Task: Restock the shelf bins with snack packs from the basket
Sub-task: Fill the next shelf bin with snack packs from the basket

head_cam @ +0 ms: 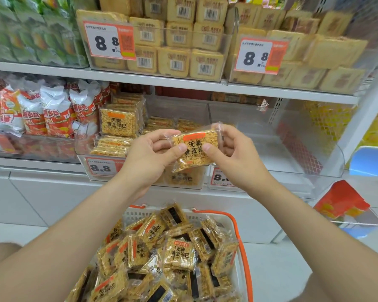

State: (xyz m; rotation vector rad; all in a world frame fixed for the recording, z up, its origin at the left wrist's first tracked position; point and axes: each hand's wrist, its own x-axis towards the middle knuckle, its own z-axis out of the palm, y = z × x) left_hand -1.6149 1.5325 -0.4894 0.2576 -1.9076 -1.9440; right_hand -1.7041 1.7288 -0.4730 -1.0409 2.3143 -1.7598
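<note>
The left hand (148,158) pinches the left edge of one snack pack (194,151), thumb on the printed front and curled fingers behind. The right hand (229,155) pinches the right edge the same way, its fingers folded behind the crimped seal. The pack sits between both hands, slightly tilted, front face toward the camera.

It is a flat, near-square slab of golden, granular puffed grain. The wrapper is clear glossy film with an orange label strip and black characters.

Directly beyond the left hand stands a clear rigid plastic shelf bin (83,138) with rounded front corners. It holds matching stocked packs (118,123), some stacked flat, one upright.

Below the wrists, between the forearms, is a white perforated plastic basket (135,215) with an orange handle. It holds a loose heap of basket packs (179,253), several showing black-labelled backs.
</note>
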